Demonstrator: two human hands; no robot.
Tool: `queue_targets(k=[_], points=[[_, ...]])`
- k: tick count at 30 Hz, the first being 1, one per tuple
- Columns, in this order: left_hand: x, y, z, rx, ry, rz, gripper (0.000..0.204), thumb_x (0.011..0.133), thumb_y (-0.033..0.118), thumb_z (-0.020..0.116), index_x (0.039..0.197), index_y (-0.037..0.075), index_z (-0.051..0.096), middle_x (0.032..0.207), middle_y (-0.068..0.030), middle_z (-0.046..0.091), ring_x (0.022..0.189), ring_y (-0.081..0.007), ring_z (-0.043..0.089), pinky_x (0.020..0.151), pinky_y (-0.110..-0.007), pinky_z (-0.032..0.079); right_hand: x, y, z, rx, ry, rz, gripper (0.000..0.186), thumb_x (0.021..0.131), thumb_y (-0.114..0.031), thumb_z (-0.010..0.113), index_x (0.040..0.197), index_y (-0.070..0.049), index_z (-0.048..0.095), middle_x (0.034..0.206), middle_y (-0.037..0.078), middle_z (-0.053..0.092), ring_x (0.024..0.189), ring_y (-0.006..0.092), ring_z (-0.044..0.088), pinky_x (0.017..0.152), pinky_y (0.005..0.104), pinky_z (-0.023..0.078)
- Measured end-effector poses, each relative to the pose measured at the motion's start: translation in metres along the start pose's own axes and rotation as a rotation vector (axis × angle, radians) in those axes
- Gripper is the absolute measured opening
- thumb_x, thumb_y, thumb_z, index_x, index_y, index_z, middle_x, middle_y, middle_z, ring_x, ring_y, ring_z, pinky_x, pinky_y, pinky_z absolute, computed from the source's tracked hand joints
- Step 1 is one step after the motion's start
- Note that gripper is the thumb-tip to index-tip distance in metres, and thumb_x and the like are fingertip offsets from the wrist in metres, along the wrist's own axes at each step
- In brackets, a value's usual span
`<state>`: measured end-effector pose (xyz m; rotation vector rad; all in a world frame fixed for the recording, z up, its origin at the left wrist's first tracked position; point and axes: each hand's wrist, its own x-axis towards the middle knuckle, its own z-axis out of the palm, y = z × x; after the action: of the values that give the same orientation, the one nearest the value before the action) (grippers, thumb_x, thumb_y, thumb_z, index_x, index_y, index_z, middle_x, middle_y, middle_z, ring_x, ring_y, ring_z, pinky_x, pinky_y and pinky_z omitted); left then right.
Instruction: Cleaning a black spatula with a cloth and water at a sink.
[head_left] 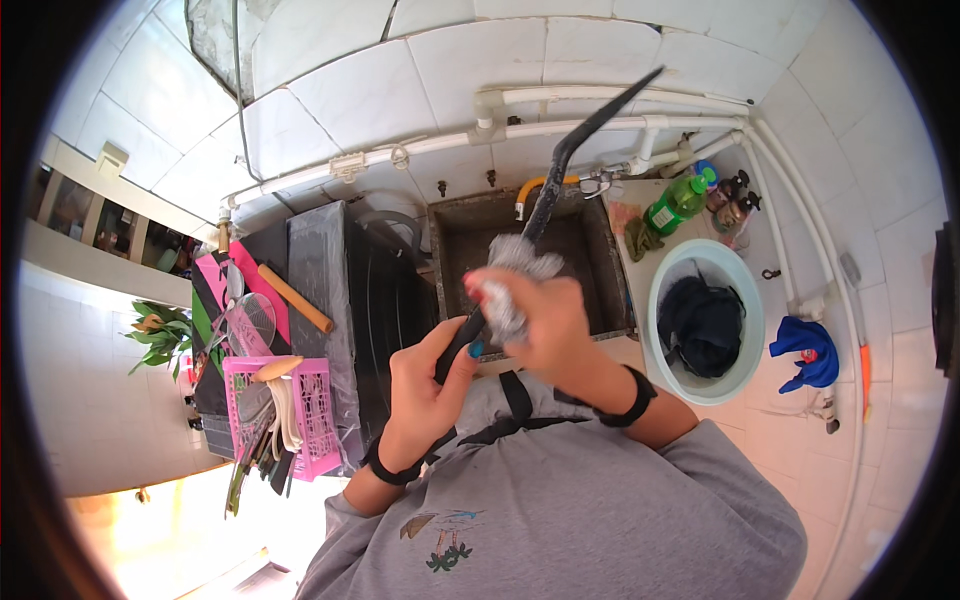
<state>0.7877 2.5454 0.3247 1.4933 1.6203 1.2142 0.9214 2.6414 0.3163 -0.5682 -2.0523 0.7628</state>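
A long black bent bar (548,198) rises diagonally over the stone sink (615,285). Its lower end is in my left hand (430,390), whose fingers close round it, the blue-painted thumbnail showing. Higher up the bar, my right hand (535,320) grips a crumpled grey cloth (525,260) wrapped around it; red nails show at its edge. The cloth hides that stretch of the bar. Behind the bar, a yellow tap hose (532,187) bends down into the sink's back part.
Right of the sink stand a green bottle (668,208), other bottles and a pale basin (660,280) holding dark fabric. A blue cloth (805,355) hangs beyond. At left are a plastic-covered black appliance (380,330), a pink basket (318,410) of utensils and a plant (158,335). White pipes (590,128) line the wall.
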Motion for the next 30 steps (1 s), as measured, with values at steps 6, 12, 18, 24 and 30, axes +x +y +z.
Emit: queue_targets(k=[6, 12, 18, 24, 30], points=[[-0.004, -0.005, -0.003, 0.24, 0.178, 0.258, 0.028, 0.072, 0.004, 0.064, 0.098, -0.003, 0.059, 0.058, -0.0122, 0.05, 0.045, -0.0204, 0.048, 0.044, -0.025, 0.036, 0.017, 0.013, -0.031, -0.109, 0.064, 0.096, 0.029, 0.074, -0.001, 0.06, 0.102, -0.004, 0.059, 0.082, 0.013, 0.064, 0.068, 0.0202, 0.065, 0.061, 0.0261, 0.048], [0.002, -0.009, 0.001, 0.46, 0.382, 0.46, 0.031, 0.062, 0.0, 0.07, 0.092, -0.001, 0.063, 0.057, -0.0081, 0.05, 0.043, -0.0179, 0.048, 0.04, -0.026, 0.036, -0.002, 0.008, 0.0, -0.071, 0.053, 0.069, 0.027, 0.075, 0.004, 0.054, 0.101, -0.003, 0.059, 0.077, 0.012, 0.064, 0.068, 0.0171, 0.064, 0.058, 0.0242, 0.046], [-0.006, -0.013, -0.007, 0.595, 0.392, 0.558, 0.034, 0.058, -0.005, 0.071, 0.091, -0.003, 0.064, 0.059, -0.0086, 0.054, 0.046, -0.0189, 0.051, 0.043, -0.025, 0.038, 0.015, 0.03, -0.016, -0.126, 0.228, 0.085, 0.023, 0.076, 0.001, 0.058, 0.098, -0.004, 0.061, 0.071, 0.013, 0.059, 0.06, 0.017, 0.062, 0.051, 0.0268, 0.043], [0.001, -0.011, -0.003, 0.638, 0.44, 0.581, 0.035, 0.057, -0.004, 0.072, 0.09, -0.002, 0.064, 0.059, -0.0086, 0.054, 0.046, -0.0187, 0.052, 0.044, -0.025, 0.038, 0.0, 0.015, 0.014, -0.011, 0.179, 0.117, 0.022, 0.076, 0.001, 0.059, 0.097, -0.002, 0.061, 0.076, 0.012, 0.064, 0.063, 0.017, 0.064, 0.056, 0.0237, 0.046], [-0.008, -0.014, -0.007, 0.546, 0.467, 0.549, 0.032, 0.058, -0.004, 0.073, 0.089, -0.003, 0.064, 0.057, -0.0069, 0.053, 0.044, -0.0163, 0.05, 0.041, -0.023, 0.037, 0.025, 0.031, -0.018, 0.03, 0.252, -0.02, 0.042, 0.062, 0.003, 0.057, 0.103, -0.008, 0.059, 0.071, 0.013, 0.061, 0.059, 0.0305, 0.06, 0.054, 0.0309, 0.047]])
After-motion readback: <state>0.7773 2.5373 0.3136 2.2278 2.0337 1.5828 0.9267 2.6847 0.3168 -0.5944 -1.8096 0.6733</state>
